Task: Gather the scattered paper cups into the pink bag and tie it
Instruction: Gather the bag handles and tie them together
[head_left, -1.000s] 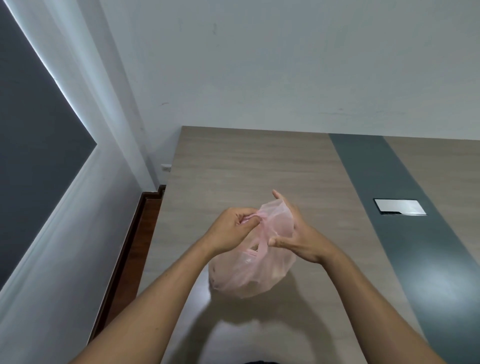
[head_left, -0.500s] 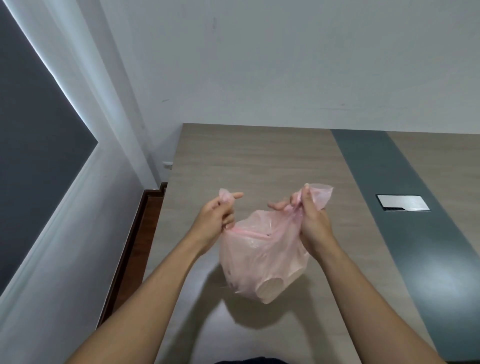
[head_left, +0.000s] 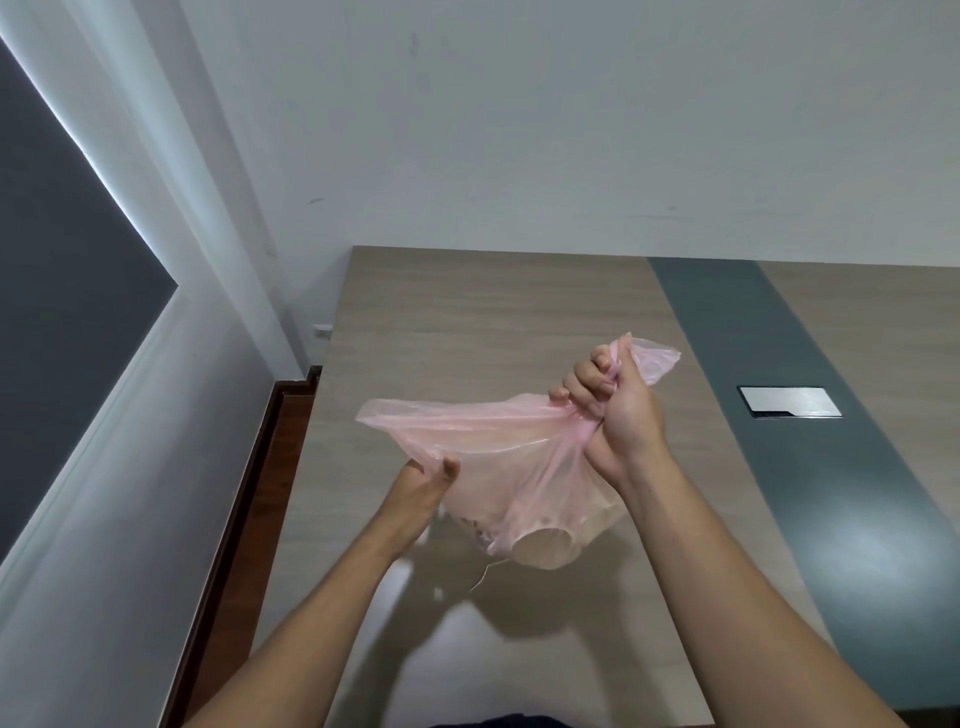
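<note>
right hand (head_left: 621, 415) clenched one bunched handle, left hand (head_left: 423, 486) pinched the pink bag (head_left: 498, 457) mouth (cups (head_left: 543, 548) inside), stretched for knotting.

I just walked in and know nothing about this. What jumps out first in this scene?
A thin pink bag held up over the wooden table, stretched between two bare hands. The right hand fists one bunched handle at upper right, while the left hand pinches the plastic lower left. A paper cup bulges through the bag's bottom.
</note>
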